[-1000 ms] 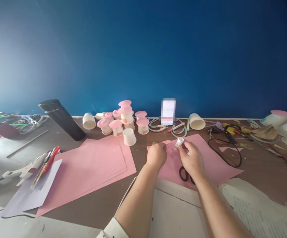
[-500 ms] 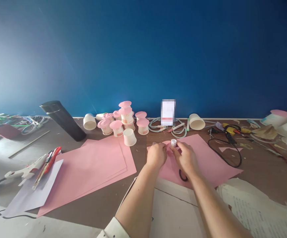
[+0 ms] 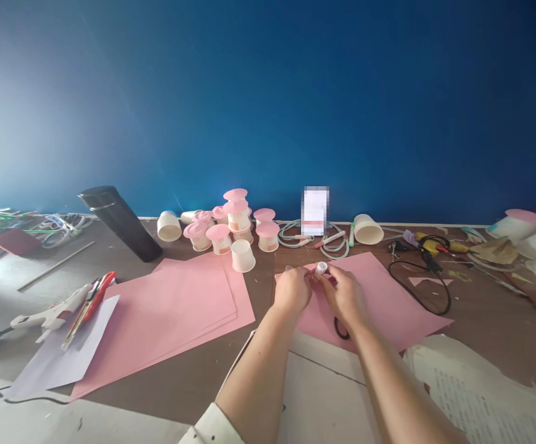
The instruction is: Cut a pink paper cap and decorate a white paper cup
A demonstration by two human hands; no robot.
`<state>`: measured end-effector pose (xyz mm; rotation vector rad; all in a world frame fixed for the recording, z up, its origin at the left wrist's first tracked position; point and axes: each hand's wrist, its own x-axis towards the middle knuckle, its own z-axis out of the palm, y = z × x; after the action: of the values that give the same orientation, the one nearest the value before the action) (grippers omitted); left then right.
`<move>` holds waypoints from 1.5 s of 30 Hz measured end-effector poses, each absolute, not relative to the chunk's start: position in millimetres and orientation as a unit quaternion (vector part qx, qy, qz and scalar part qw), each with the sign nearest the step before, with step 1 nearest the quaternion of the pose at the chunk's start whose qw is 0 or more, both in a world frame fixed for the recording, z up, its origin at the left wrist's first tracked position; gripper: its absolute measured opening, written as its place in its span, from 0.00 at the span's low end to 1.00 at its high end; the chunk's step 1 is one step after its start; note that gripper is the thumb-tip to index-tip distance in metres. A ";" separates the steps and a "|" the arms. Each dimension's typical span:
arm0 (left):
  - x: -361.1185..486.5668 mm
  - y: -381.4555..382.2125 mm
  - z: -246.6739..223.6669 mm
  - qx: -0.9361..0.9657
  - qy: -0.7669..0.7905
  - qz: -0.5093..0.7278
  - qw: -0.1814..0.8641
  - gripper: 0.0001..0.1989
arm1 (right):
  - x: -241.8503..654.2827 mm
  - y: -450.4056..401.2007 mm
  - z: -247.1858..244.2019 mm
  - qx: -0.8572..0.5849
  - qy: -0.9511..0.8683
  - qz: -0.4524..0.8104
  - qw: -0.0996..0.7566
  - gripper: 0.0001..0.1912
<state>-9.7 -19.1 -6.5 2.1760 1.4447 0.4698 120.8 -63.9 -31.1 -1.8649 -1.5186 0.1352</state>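
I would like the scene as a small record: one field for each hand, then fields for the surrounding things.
Right hand: holds a white cylinder
Left hand: close beside it; any grip is hidden
Beneath hands: pink sheet, black loop partly covered
Left side: overlapping pink sheets, pale paper, glue gun, red cutter
Farther back: white cup, pink-topped cups, black bottle

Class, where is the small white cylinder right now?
In the head view, the small white cylinder is just right of centre, held by the right hand, close beside the left hand, over a pink sheet.
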 end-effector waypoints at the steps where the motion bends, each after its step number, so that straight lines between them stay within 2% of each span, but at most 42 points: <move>1: -9.7 -19.1 -6.4 0.796 0.527 0.172 0.244 0.16 | 121.0 -63.8 -30.8 -0.726 -0.591 0.043 0.348 0.15; 8: -9.1 -18.0 -6.3 0.798 0.537 0.147 0.230 0.17 | 125.8 -65.5 -30.7 -0.733 -0.601 0.033 0.317 0.13; 16: -7.2 -17.5 -5.8 0.801 0.535 0.149 0.222 0.16 | 130.6 -66.7 -27.1 -0.724 -0.538 0.046 0.430 0.19; 23: -8.1 -19.5 -3.0 0.795 0.537 0.165 0.227 0.16 | 121.0 -62.4 -27.2 -0.733 -0.544 0.083 0.401 0.18; 33: -9.4 -17.6 -6.4 0.805 0.524 0.164 0.225 0.15 | 125.7 -65.6 -28.9 -0.737 -0.576 0.036 0.352 0.13; 39: -9.7 -16.5 -7.8 0.806 0.521 0.168 0.227 0.14 | 128.5 -68.2 -28.1 -0.740 -0.541 0.030 0.399 0.16; 45: -10.7 -20.6 -5.9 0.805 0.521 0.179 0.219 0.15 | 121.1 -59.6 -30.7 -0.730 -0.564 0.065 0.380 0.14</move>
<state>-10.7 -20.6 -5.9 2.2285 1.4413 0.4963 121.1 -59.6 -30.7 -1.8642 -1.4397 0.1650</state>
